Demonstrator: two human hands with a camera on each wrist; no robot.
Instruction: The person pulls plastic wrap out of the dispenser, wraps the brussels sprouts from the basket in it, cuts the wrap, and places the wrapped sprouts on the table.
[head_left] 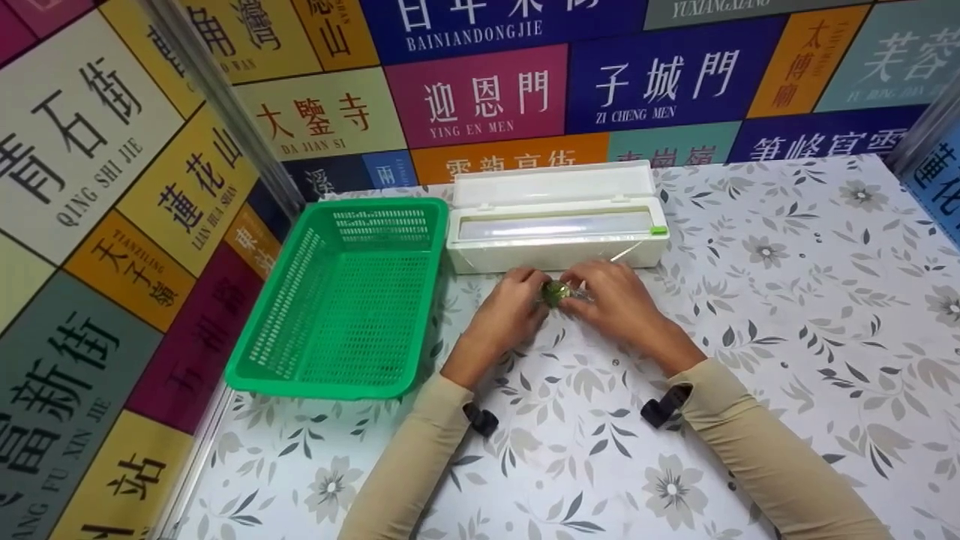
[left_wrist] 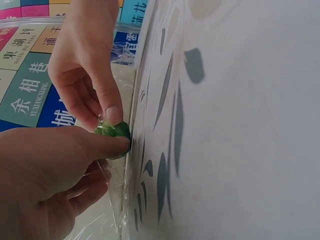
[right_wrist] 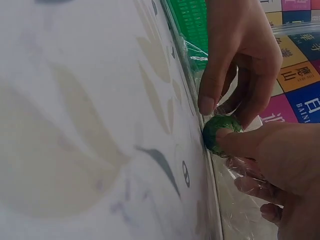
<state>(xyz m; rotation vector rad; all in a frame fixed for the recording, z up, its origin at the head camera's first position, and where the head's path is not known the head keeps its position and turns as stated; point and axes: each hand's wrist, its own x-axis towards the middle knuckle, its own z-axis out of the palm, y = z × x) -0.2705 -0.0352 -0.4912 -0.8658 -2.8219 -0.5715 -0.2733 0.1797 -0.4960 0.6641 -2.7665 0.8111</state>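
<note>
A small round green piece (head_left: pixel 556 292), wrapped in clear plastic film, is between my two hands just above the table. Its exact kind is hard to tell. My left hand (head_left: pixel 516 306) pinches it from the left with thumb and fingers. From the right, my right hand (head_left: pixel 616 304) pinches it and the gathered film. The left wrist view shows both thumbs on the green piece (left_wrist: pixel 119 134). Crinkled film (right_wrist: pixel 240 187) trails about the fingers in the right wrist view. Right behind the hands stands a white cling film dispenser (head_left: pixel 525 259), its lid raised.
A green slotted basket (head_left: pixel 424 300) stands left of the dispenser, nothing in it. The dispenser's green cutter slide (head_left: pixel 658 230) is at its right end. A flower-patterned cover (head_left: pixel 750 315) lies on the table. Panels with lettering (head_left: pixel 480 97) rise along the back and left.
</note>
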